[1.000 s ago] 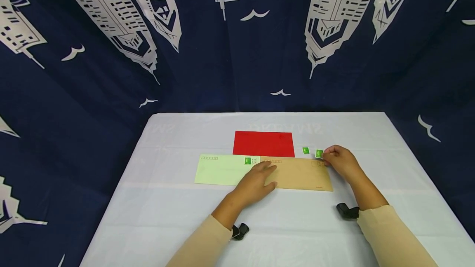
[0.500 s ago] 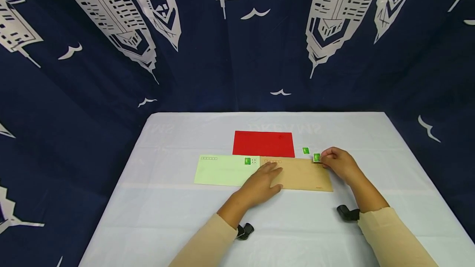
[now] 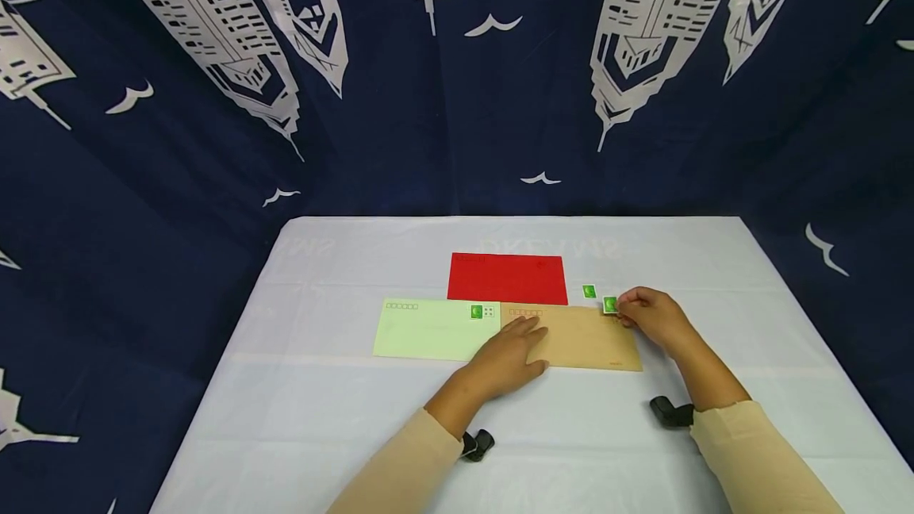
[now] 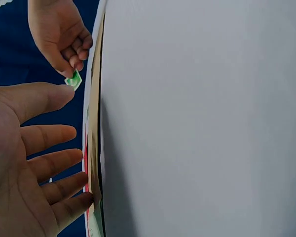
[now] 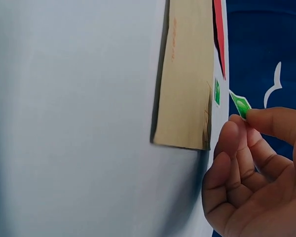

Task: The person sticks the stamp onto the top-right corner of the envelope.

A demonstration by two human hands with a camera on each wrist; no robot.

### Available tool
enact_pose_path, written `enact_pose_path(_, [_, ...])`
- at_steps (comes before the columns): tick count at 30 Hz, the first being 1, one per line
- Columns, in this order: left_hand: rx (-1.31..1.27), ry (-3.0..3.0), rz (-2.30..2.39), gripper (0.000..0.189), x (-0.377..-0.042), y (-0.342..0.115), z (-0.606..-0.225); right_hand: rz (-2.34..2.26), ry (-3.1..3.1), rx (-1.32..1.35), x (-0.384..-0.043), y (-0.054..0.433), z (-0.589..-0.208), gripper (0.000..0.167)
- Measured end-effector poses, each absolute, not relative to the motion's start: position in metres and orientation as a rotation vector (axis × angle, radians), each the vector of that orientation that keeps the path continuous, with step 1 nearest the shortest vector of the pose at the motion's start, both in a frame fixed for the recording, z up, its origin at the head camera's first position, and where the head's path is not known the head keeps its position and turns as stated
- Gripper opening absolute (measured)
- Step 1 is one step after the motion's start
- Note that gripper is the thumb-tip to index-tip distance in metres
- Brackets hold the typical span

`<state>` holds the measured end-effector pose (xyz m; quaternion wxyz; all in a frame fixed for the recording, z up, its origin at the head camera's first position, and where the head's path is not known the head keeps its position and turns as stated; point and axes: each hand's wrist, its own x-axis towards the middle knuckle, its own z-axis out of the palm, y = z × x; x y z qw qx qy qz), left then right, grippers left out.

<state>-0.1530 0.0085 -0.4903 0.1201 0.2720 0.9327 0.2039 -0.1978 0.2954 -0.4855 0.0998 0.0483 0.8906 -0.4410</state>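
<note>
Right hand (image 3: 653,316) pinching stamp (image 3: 610,304), left hand (image 3: 507,357) over brown envelope (image 3: 585,341)

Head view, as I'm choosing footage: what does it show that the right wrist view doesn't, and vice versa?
Only head: pale green rectangular paper envelope and left hand.
Only right wrist: palm side of the right hand.
Both: tan rectangular paper envelope, red rectangular paper envelope, green white-edged paper stamp pinched by that hand, matching stamp lying flat.
</note>
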Motion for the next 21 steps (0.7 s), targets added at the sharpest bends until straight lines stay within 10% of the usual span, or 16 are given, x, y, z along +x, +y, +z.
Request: enact_pose_path(21, [0.82,2.796,0.39,0.054,-0.1512,0.0168,-0.4928,-1.152,2.57,0.156,-0.198,0.2965,-0.485,0.027])
